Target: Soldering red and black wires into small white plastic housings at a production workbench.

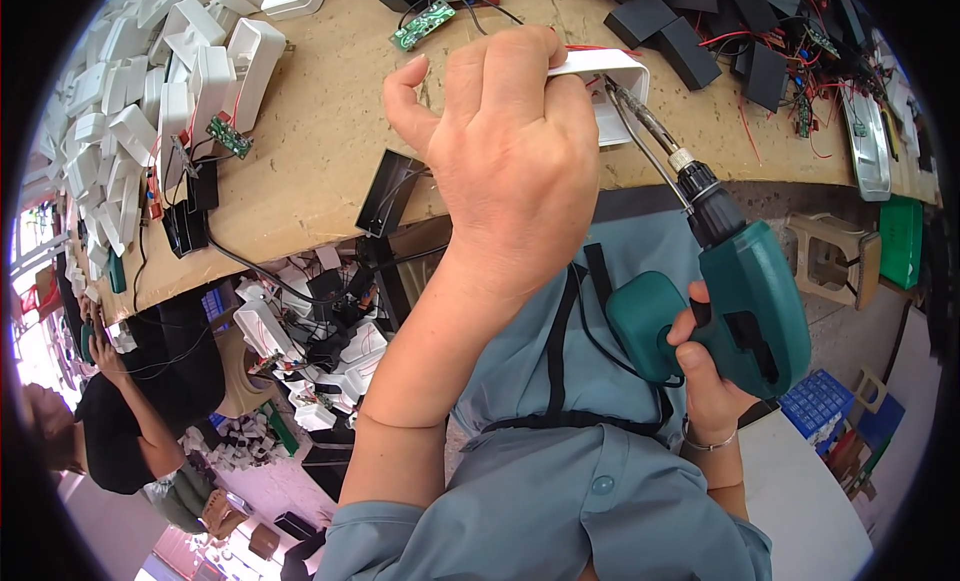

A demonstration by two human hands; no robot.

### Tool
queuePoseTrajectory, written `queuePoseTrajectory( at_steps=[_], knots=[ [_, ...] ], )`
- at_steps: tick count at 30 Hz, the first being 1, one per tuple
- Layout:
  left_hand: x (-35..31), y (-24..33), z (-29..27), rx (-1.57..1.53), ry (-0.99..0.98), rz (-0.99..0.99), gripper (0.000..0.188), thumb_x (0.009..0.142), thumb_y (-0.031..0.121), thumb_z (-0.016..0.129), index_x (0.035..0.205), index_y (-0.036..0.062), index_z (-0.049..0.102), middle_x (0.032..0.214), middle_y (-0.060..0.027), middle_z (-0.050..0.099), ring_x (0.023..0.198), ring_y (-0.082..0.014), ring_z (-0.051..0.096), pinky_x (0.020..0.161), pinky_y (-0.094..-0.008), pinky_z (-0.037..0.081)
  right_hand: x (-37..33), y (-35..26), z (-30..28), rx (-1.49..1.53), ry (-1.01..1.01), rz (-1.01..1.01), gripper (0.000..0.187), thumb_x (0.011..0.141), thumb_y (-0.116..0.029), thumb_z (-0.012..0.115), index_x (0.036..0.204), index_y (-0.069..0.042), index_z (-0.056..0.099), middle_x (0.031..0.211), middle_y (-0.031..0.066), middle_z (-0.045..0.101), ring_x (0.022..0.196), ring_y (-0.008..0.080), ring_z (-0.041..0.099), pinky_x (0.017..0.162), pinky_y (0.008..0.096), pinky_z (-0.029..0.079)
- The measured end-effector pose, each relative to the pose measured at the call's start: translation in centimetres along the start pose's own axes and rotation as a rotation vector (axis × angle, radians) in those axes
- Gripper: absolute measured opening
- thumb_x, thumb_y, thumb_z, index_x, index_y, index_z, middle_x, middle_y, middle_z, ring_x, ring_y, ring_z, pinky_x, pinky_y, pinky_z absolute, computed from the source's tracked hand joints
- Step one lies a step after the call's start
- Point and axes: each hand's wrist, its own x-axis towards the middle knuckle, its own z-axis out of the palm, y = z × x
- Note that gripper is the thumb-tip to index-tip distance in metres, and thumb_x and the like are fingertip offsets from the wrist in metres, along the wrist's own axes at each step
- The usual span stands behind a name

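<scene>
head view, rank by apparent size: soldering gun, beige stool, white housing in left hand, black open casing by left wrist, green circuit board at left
1. Green soldering gun
2. Beige plastic stool and white housing: too alike to rank; the left hand partly hides the housing
3. Black open casing
4. Green circuit board

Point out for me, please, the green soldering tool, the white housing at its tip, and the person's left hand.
Green soldering tool (pixel 768 276), head view: the side of its body.
White housing (pixel 603 61), head view: its upper wall.
Left hand (pixel 517 146), head view: the back of the hand.
</scene>
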Motion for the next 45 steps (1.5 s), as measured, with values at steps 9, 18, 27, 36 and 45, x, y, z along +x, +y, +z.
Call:
queuePoseTrajectory(
  at_steps=[9, 18, 27, 36, 45],
  knots=[
    [0.1, 0.1, -0.1, 0.002, 0.011, 0.003, 0.006, 0.069, 0.011, 0.067, 0.072, 0.007, 0.065, 0.091, 0.0005, 0.055, 0.085, -0.0178, 0.05, 0.088, -0.0401, 0.026, 0.2, -0.2, -0.1, 0.03, -0.026, 0.025, 0.05, 0.076, -0.005, 0.07, 0.119, 0.004, 0.046, 0.102, 0.0172, 0.057, 0.07, 0.0178, 0.057, 0.061, 0.0274, 0.048],
    [0.1, 0.1, -0.2, 0.023, -0.013, 0.003, 0.005, 0.069, 0.011, 0.066, 0.073, 0.0068, 0.065, 0.092, 0.0005, 0.055, 0.087, -0.0182, 0.05, 0.088, -0.0403, 0.026, 0.9, -1.0, 0.2, 0.037, -0.103, 0.029, 0.033, 0.082, 0.001, 0.062, 0.114, 0.002, 0.053, 0.086, 0.0027, 0.057, 0.075, 0.0097, 0.052, 0.071, 0.0224, 0.044],
    [0.2, 0.4, -0.2, 0.013, -0.005, -0.008, 0.006, 0.069, 0.011, 0.066, 0.072, 0.0065, 0.066, 0.091, 0.0, 0.055, 0.087, -0.0183, 0.051, 0.088, -0.0397, 0.026, 0.2, -0.9, -0.6, -0.019, -0.07, 0.142, 0.041, 0.076, -0.009, 0.071, 0.11, 0.004, 0.051, 0.09, 0.0103, 0.058, 0.07, 0.0165, 0.056, 0.061, 0.0275, 0.046],
    [0.2, 0.3, -0.1, 0.022, 0.002, -0.01, 0.006, 0.068, 0.011, 0.066, 0.073, 0.0066, 0.066, 0.091, -0.0002, 0.055, 0.087, -0.0183, 0.05, 0.088, -0.0402, 0.026, 0.0, -1.0, -0.9, -0.11, -0.126, 0.074, 0.049, 0.076, -0.008, 0.071, 0.119, 0.004, 0.048, 0.103, 0.0149, 0.059, 0.073, 0.0159, 0.058, 0.066, 0.0277, 0.047],
    [0.2, 0.2, 0.0, 0.022, 0.001, -0.012, 0.006, 0.068, 0.011, 0.066, 0.072, 0.0069, 0.066, 0.091, -0.0002, 0.055, 0.088, -0.0185, 0.05, 0.088, -0.0403, 0.026, 0.0, -1.7, -0.2, -0.113, -0.034, 0.205, 0.062, 0.073, -0.005, 0.069, 0.127, 0.005, 0.04, 0.116, 0.0203, 0.056, 0.074, 0.0154, 0.059, 0.079, 0.0318, 0.047]
  ],
)
